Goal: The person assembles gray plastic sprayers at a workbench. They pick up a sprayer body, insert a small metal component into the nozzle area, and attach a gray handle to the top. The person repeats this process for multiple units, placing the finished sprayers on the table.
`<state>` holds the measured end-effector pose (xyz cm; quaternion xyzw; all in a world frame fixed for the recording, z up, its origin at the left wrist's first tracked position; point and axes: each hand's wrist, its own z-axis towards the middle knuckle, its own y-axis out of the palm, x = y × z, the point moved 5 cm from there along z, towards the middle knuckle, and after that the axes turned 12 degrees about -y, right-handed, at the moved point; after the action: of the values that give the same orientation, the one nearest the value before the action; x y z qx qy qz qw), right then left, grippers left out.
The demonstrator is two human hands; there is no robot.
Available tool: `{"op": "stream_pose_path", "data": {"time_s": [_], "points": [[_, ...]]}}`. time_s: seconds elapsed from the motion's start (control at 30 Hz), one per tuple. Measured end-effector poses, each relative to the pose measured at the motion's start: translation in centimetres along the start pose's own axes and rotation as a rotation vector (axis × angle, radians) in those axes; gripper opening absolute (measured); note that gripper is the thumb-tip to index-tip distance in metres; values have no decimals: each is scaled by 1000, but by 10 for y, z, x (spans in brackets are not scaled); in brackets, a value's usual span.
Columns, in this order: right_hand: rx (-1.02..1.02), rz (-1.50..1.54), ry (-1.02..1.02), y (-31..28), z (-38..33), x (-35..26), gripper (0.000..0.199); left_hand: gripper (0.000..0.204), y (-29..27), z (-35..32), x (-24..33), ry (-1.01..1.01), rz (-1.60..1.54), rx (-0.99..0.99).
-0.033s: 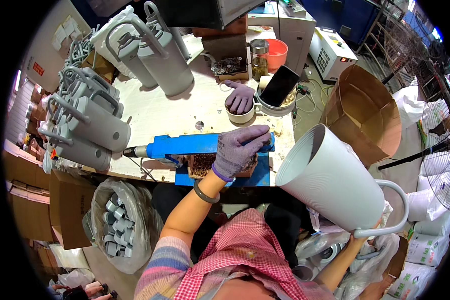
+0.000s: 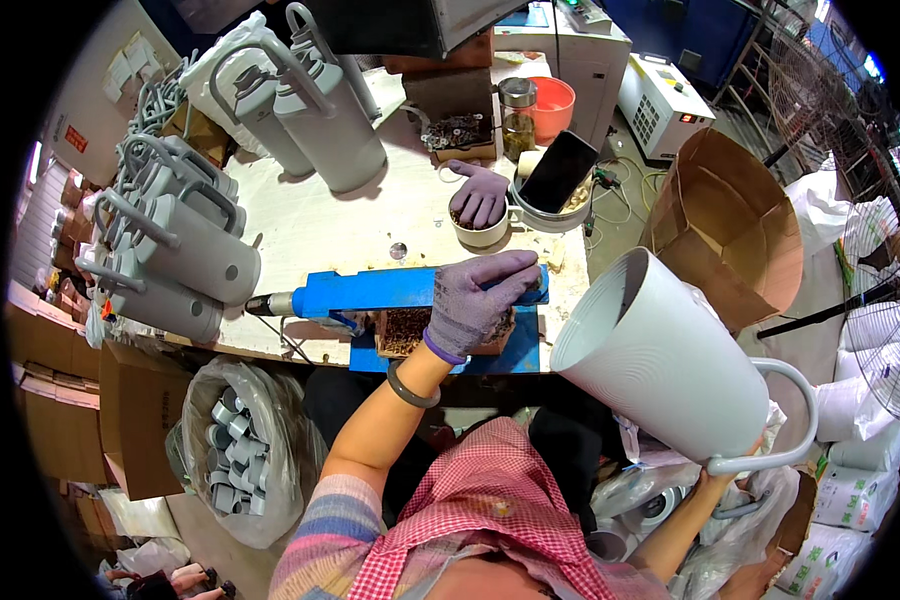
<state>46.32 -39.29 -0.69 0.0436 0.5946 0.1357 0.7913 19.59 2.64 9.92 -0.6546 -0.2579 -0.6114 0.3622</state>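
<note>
My left hand (image 2: pixel 470 305), in a grey-purple glove, rests over the right part of a blue clamp-like fixture (image 2: pixel 370 293) with a metal nozzle at its left end. Its fingers are bent and drawn together; anything between them is hidden. Beneath the wrist sits a wooden tray of small brass-coloured pieces (image 2: pixel 406 330). On the right, my bare right hand (image 2: pixel 712 484) grips a large grey ribbed can (image 2: pixel 670 365) low by its curved handle, though the can covers most of the fingers. The can tilts, its wide mouth facing the table's edge.
Several grey cans with curved tubes (image 2: pixel 195 255) crowd the table's left side; more stand behind (image 2: pixel 330 130). A cup with a spare glove (image 2: pixel 480 235), a phone (image 2: pixel 560 172) and a jar (image 2: pixel 518 115) lie beyond my left hand. A cardboard box (image 2: pixel 725 230) and a bag of grey parts (image 2: pixel 240 450) flank me.
</note>
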Motion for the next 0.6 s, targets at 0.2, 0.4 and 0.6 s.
{"op": "stream_pose_path", "data": {"time_s": [0.2,0.4,0.6], "points": [[59,37,97,9,30,4,42,44,-1,12,-5,-116,-33,-133],[-324,-58,-73,53,107,1,44,64,-20,-7,-6,-166,-402,-271],[-534,30,-124,218,63,-17,54,36,-47,-66,-67,-181,-402,132]]}}
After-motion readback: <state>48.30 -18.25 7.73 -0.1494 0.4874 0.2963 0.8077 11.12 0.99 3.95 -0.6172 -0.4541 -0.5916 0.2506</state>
